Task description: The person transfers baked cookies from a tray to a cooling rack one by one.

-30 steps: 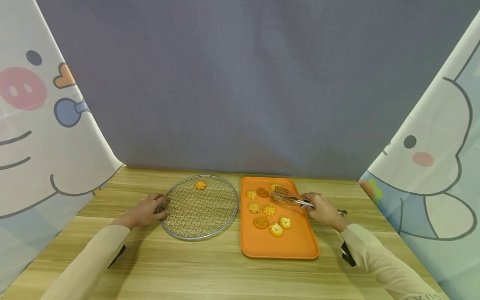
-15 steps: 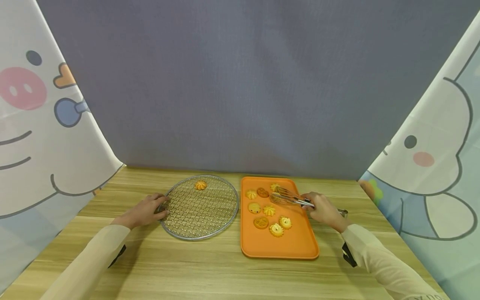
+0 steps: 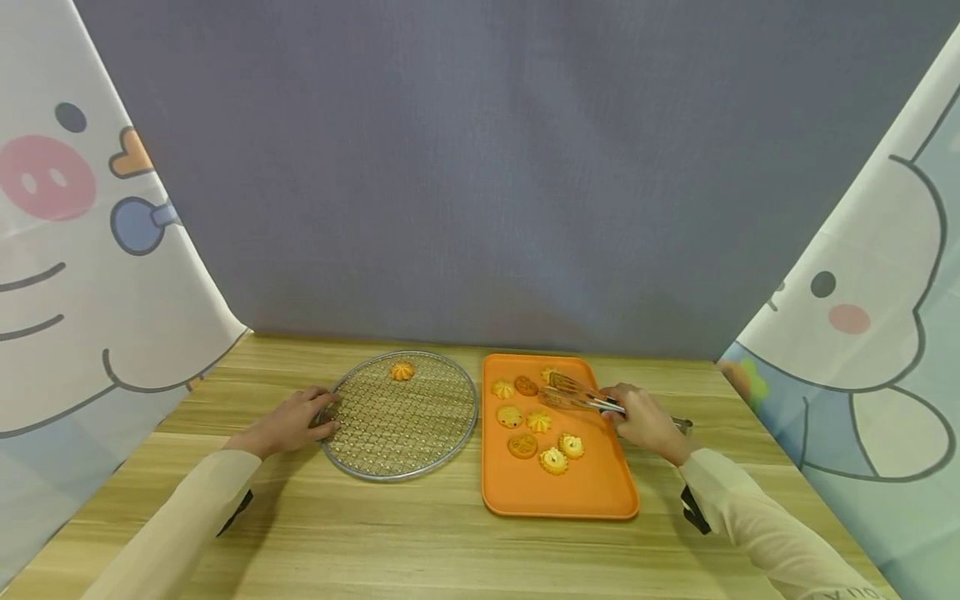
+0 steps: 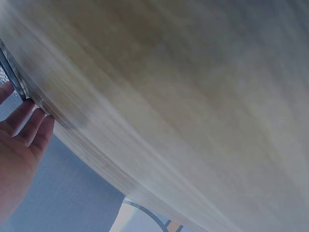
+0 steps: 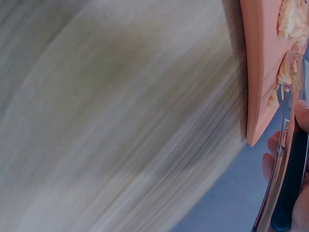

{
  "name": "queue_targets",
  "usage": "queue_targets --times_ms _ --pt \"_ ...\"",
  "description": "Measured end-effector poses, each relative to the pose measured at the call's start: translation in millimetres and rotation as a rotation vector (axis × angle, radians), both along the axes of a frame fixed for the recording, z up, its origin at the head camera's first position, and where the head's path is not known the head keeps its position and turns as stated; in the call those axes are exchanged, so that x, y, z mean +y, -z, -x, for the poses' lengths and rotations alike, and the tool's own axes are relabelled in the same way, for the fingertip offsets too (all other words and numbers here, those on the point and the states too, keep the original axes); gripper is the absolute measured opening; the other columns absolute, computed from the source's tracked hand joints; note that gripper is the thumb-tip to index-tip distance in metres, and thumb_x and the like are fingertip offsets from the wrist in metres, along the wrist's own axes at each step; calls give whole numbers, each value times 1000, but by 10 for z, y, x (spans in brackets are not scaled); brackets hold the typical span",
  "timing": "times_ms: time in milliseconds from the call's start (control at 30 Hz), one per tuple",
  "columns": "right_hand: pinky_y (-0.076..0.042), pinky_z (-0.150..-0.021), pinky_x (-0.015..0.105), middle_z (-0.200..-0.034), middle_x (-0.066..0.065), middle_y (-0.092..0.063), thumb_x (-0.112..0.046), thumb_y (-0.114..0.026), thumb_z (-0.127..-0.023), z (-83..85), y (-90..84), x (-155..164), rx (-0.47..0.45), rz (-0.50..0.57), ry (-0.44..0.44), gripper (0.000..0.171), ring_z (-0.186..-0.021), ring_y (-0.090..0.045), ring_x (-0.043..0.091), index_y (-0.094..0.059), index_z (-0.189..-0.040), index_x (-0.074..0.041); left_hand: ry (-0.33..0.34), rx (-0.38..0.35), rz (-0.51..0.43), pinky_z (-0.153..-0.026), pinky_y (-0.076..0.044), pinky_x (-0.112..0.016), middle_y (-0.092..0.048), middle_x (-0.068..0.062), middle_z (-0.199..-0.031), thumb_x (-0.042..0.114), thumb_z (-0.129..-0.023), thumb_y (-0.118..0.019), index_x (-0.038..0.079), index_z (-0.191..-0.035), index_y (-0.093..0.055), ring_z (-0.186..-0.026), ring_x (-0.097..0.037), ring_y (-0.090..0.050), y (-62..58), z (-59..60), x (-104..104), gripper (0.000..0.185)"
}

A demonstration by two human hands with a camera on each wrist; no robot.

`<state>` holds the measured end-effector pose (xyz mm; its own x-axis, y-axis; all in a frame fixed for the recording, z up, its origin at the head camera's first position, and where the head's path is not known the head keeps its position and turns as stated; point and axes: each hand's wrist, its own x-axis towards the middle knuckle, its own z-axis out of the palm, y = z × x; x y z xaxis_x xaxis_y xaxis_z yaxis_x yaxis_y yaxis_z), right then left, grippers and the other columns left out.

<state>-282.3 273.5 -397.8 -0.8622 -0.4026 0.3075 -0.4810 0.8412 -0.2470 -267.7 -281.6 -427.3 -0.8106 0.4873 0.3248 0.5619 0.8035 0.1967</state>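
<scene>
Tongs (image 3: 573,393) held in the right hand (image 3: 647,422) reach over tray cookies (image 3: 537,421); left hand (image 3: 288,423) fingers lie straight on the rack (image 3: 402,414).

The pale wooden worktop (image 3: 420,533) shows long straight grain under a smooth, matt finish. Near its left edge lies a round wire-mesh rack (image 3: 401,414) of bright metal, its woven grid fine and its rim (image 4: 14,79) a polished, shiny band. Toward the right edge sits an orange rectangular tray (image 3: 570,492), apparently plastic, smooth and faintly satin, with rounded corners. The ridged golden biscuits (image 3: 553,460) on it look dry and rough. The slim tongs (image 3: 573,394) are glossy reflective steel with a dark, smooth handle insert (image 5: 289,188). Behind hangs a grey-blue cloth backdrop (image 3: 480,167), matt and finely woven, flanked by printed cartoon fabric panels (image 3: 82,275). The cream sleeves (image 3: 180,533) are soft matt cloth.
</scene>
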Motion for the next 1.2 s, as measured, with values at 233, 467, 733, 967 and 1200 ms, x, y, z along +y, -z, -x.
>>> queue_targets --times_ms 233,467,733,967,1200 --pt "-34 -50 21 -92 13 -63 -7 -68 -81 -7 3 1 12 -5 1 31 -59 -41 9 -63 -110 4 -57 -79 19 -84 -42 -58 -54 -22 -113 29 -86 -63 0 -119 -56 -101 -44 -52 -46 -12 27 44" --pt "-33 -51 21 -90 12 -63 -8 -68 -80 -26 -2 10 17 -3 -4 31 -58 -40 8 -63 -109 4 -64 -95 29 -83 -43 -58 -54 -22 -114 29 -85 -64 1 -120 -55 -102 -44 -52 -68 -28 46 45" --pt "-33 -50 21 -94 15 -64 -6 -68 -80 -38 -9 18 11 13 -4 31 -58 -41 8 -62 -110 4 -62 -97 21 -84 -42 -58 -54 -22 -114 28 -86 -63 1 -120 -55 -103 -45 -51 -64 -28 33 45" --pt "-32 -48 21 -92 13 -63 -8 -68 -80 -16 1 -8 3 16 5 32 -56 -40 8 -63 -110 3 -59 -97 18 -82 -43 -58 -54 -21 -114 28 -85 -64 2 -120 -55 -102 -44 -51 -71 -30 29 45" --pt "-32 -49 21 -95 15 -64 -10 -68 -81 1 21 -24 14 9 13 32 -57 -41 8 -63 -110 3 -63 -100 24 -83 -43 -58 -54 -21 -114 29 -85 -64 2 -120 -56 -102 -44 -51 -69 -28 38 45"
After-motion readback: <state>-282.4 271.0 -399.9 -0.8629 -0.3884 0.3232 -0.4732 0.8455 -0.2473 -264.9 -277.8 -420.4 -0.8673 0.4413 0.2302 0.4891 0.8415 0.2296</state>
